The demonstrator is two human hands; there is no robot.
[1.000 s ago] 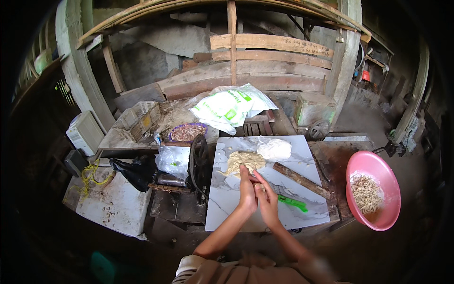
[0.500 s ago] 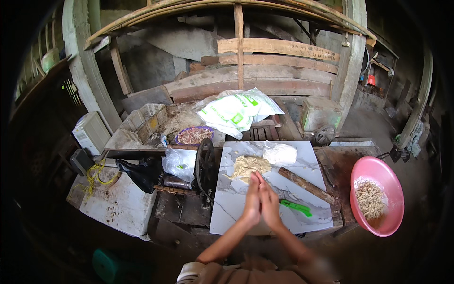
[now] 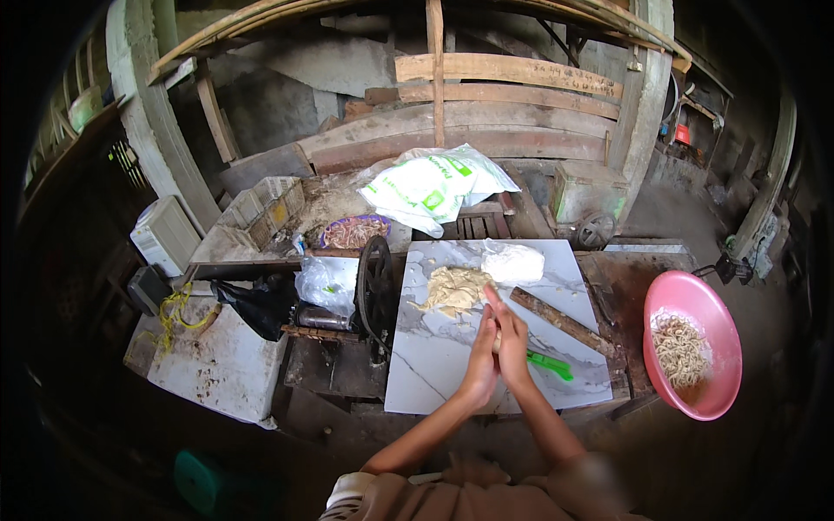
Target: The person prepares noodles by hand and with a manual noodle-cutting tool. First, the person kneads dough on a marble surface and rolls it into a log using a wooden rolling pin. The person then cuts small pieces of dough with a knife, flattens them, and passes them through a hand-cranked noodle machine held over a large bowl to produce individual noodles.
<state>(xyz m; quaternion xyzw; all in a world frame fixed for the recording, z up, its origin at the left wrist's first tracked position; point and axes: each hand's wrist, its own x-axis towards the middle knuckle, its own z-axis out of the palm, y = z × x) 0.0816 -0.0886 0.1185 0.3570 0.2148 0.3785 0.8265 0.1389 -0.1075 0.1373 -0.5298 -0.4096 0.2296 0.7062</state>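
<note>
Palm against palm, my left hand (image 3: 480, 369) and my right hand (image 3: 512, 349) are pressed together over the marbled white board, fingers pointing away from me. A small pale piece of dough (image 3: 496, 343) shows between the palms; the rest of it is hidden. Just beyond the fingertips lies a rough lump of beige dough (image 3: 453, 289). A clear plastic bag of white powder (image 3: 512, 260) rests at the board's far edge. To the right of my hands are a green-handled tool (image 3: 550, 366), partly covered by the right hand, and a wooden stick (image 3: 560, 319).
A pink basin (image 3: 737, 347) holding pale dough strips stands right of the board (image 3: 426, 365). On the left are a dark hand-wheel machine (image 3: 375, 291), a clear plastic bag (image 3: 326, 286) and a black bag (image 3: 252, 304). White-and-green sacks (image 3: 434, 191) lie behind.
My right hand has slid against the left, and the pressed hands sit slightly further right. A pale bit of dough now shows between them. The whole view has shifted slightly.
</note>
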